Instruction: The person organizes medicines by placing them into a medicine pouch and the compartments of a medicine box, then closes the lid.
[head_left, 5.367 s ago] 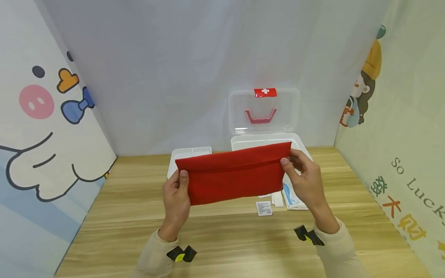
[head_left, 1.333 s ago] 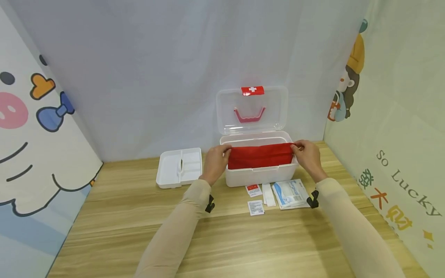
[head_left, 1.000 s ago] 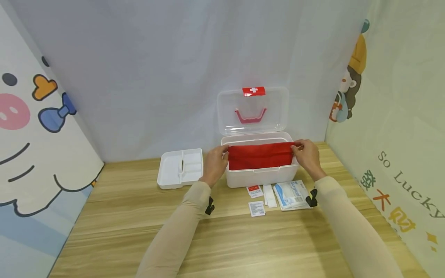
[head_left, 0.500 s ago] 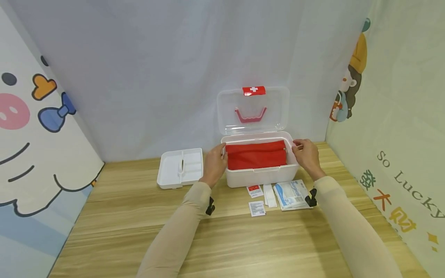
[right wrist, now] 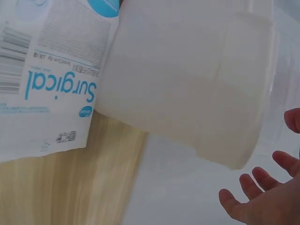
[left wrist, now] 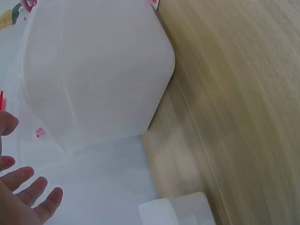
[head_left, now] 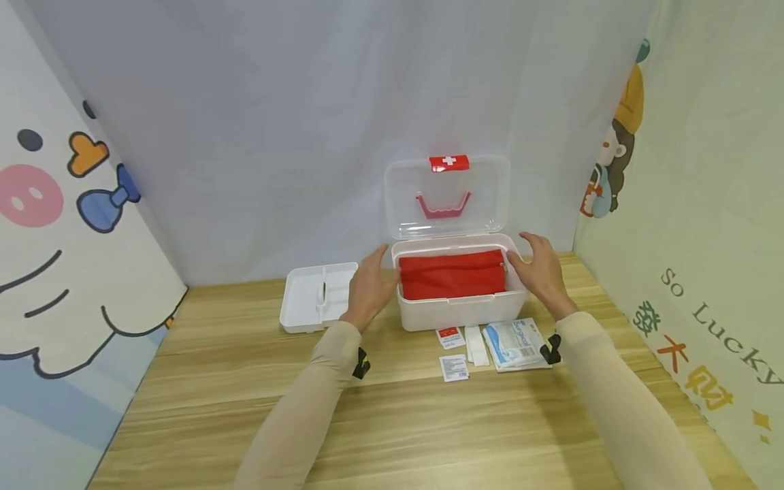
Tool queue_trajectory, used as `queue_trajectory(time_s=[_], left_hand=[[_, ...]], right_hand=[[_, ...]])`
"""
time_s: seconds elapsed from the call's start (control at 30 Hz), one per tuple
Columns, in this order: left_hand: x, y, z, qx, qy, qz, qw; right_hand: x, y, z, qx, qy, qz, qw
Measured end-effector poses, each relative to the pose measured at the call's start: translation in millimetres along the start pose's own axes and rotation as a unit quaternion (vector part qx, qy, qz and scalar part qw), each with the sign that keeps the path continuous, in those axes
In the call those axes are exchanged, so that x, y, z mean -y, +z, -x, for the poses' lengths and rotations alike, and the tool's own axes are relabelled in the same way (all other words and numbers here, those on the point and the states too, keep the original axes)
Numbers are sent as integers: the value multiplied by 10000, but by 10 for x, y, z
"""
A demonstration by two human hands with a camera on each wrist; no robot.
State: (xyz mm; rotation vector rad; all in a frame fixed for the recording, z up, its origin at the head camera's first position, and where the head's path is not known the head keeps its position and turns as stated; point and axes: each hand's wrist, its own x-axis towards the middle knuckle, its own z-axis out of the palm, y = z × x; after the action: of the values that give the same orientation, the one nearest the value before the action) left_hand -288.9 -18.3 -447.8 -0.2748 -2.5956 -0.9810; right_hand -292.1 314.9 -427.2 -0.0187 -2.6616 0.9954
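A red zippered fabric pouch (head_left: 452,275) lies flat inside the white plastic first-aid box (head_left: 462,315). The box's clear lid (head_left: 447,180), with a pink handle and a red cross label, stands raised behind it. My left hand (head_left: 370,289) hovers at the box's left end, fingers spread and holding nothing. At the right end my right hand (head_left: 542,272) is spread too, its thumb near the rim; whether it touches the rim I cannot tell. Both wrist views show loose fingers beside the box's end walls.
A white divided tray (head_left: 303,303) sits left of the box, close to my left hand. In front lie a red-and-white sachet (head_left: 450,337), a white sachet (head_left: 454,367), white strips (head_left: 476,346) and a "Surgical" packet (head_left: 516,344). A grey curtain (head_left: 275,136) hangs behind.
Earlier both hands held the red pouch up by its ends, then lowered it into the box. They have let go; the pouch lies inside, and the hands have spread outward.
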Motion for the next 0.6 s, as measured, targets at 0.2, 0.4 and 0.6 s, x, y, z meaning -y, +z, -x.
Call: queue_trajectory(time_s=[0.2,0.4,0.6], left_hand=[[48,-325,75,63,199,-95,9997],[114,-673,154,-94,432,-259,9987],[222,-991,229,-206,498,-420,9977]], right_hand=[[272,-60,76,-219,-672,-74,9975],[635,-98,182,-327,-1304,-159,9908],[1067,-75,300,-487,-2026,-351,9774]])
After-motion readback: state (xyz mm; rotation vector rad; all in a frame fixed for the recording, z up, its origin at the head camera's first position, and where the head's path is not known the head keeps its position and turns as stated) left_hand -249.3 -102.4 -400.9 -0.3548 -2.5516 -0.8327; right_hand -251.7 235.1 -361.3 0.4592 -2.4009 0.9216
